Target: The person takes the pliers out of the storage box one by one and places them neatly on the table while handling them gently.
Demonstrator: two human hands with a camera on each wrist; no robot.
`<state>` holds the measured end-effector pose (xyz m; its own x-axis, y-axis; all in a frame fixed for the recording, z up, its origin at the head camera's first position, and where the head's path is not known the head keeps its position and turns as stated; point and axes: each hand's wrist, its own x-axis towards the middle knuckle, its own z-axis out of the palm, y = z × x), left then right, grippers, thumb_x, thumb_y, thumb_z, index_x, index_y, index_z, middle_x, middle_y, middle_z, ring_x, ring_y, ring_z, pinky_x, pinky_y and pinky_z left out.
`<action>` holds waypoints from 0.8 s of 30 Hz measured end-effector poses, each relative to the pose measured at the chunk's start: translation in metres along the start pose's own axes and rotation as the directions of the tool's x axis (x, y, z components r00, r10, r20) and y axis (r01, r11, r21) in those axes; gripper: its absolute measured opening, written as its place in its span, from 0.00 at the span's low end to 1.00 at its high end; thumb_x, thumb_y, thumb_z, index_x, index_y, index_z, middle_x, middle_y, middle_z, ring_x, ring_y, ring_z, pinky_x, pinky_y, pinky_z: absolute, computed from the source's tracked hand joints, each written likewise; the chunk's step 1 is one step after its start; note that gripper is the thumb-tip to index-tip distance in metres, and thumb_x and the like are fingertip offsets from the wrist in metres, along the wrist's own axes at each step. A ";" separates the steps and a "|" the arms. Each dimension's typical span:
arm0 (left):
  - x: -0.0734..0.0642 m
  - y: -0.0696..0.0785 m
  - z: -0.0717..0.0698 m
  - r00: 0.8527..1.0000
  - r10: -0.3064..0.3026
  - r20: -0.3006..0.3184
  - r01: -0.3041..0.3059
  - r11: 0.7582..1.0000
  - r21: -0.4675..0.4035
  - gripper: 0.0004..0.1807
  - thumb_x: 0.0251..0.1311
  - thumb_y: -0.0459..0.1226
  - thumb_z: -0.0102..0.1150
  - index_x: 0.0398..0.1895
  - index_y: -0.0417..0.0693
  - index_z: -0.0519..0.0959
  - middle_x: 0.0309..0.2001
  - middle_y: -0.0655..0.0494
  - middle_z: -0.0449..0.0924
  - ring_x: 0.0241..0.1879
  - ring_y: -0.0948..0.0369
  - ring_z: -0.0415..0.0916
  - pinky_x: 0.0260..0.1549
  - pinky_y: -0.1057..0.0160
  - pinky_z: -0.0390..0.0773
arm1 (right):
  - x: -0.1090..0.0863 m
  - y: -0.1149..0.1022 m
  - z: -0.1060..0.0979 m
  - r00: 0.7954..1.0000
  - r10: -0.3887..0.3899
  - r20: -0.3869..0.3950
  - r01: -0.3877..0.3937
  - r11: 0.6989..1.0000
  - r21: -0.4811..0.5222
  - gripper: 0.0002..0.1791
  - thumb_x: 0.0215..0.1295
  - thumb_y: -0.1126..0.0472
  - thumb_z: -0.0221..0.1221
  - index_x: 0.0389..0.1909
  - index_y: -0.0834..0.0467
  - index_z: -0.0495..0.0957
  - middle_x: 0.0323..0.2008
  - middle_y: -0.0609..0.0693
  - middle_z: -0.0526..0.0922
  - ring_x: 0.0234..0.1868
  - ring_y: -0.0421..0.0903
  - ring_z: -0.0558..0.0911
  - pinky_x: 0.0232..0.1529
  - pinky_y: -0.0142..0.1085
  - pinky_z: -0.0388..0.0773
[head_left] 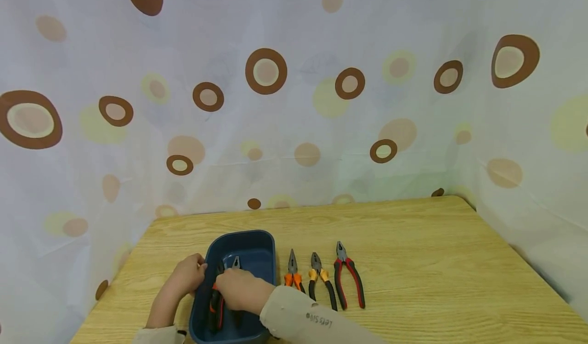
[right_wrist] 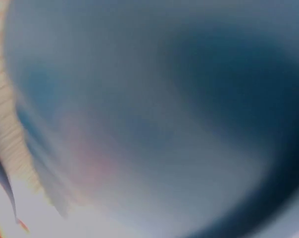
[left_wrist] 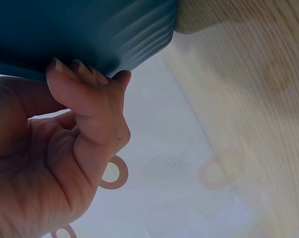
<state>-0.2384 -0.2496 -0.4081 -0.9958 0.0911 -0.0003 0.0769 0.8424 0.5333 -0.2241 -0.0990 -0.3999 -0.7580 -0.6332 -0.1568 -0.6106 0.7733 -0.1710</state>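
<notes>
A dark blue plastic bin (head_left: 263,257) stands at the near left of the table. My left hand (head_left: 189,274) grips its left rim; in the left wrist view, the curled fingers (left_wrist: 82,99) meet the bin's ribbed wall (left_wrist: 139,34). Inside the bin, my right hand (head_left: 241,290) reaches down and holds a pair of pliers (head_left: 236,262), whose grey jaws show beyond the knuckles; its fingertips are hidden. Pliers with black and red handles (head_left: 216,311) lie along the bin's left side, partly covered by that hand. The right wrist view is mostly a blue blur.
Right of the bin lie orange-handled long-nose pliers (head_left: 292,267), yellow-and-black pliers (head_left: 316,267) and red-and-black pliers (head_left: 340,262), side by side with noses pointing away. My right sleeve (head_left: 317,316) crosses in front of them. A patterned curtain (head_left: 294,114) hangs behind the wooden table (head_left: 436,272).
</notes>
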 end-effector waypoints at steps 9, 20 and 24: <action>0.001 0.000 0.000 1.000 0.004 -0.003 -0.004 1.000 -0.011 0.07 0.65 0.28 0.48 0.34 0.28 0.72 0.22 0.47 0.74 0.10 0.59 0.72 0.12 0.62 0.76 | 0.001 0.002 0.002 0.998 0.050 -0.050 -0.050 0.999 -0.005 0.03 0.64 0.58 0.63 0.33 0.52 0.81 0.31 0.46 0.81 0.30 0.39 0.78 0.25 0.30 0.74; 0.001 0.000 0.001 1.000 0.011 0.009 -0.011 1.000 0.005 0.08 0.65 0.28 0.48 0.36 0.25 0.73 0.24 0.46 0.75 0.13 0.59 0.72 0.16 0.62 0.75 | 0.011 -0.025 0.018 0.987 0.130 -0.091 -0.151 0.942 -0.299 0.25 0.56 0.32 0.59 0.47 0.42 0.83 0.41 0.42 0.83 0.42 0.43 0.81 0.42 0.34 0.80; 0.001 -0.001 0.001 1.000 0.008 0.010 -0.008 1.000 -0.001 0.08 0.65 0.27 0.48 0.36 0.25 0.72 0.23 0.46 0.75 0.11 0.59 0.72 0.15 0.62 0.75 | 0.013 -0.036 0.025 0.976 0.190 -0.102 -0.215 0.881 -0.422 0.34 0.47 0.23 0.57 0.50 0.39 0.81 0.43 0.43 0.82 0.41 0.43 0.78 0.41 0.34 0.77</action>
<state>-0.2394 -0.2497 -0.4091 -0.9947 0.1028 -0.0043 0.0847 0.8412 0.5341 -0.2062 -0.1354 -0.4198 -0.8795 -0.4681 -0.0860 -0.4714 0.8316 0.2936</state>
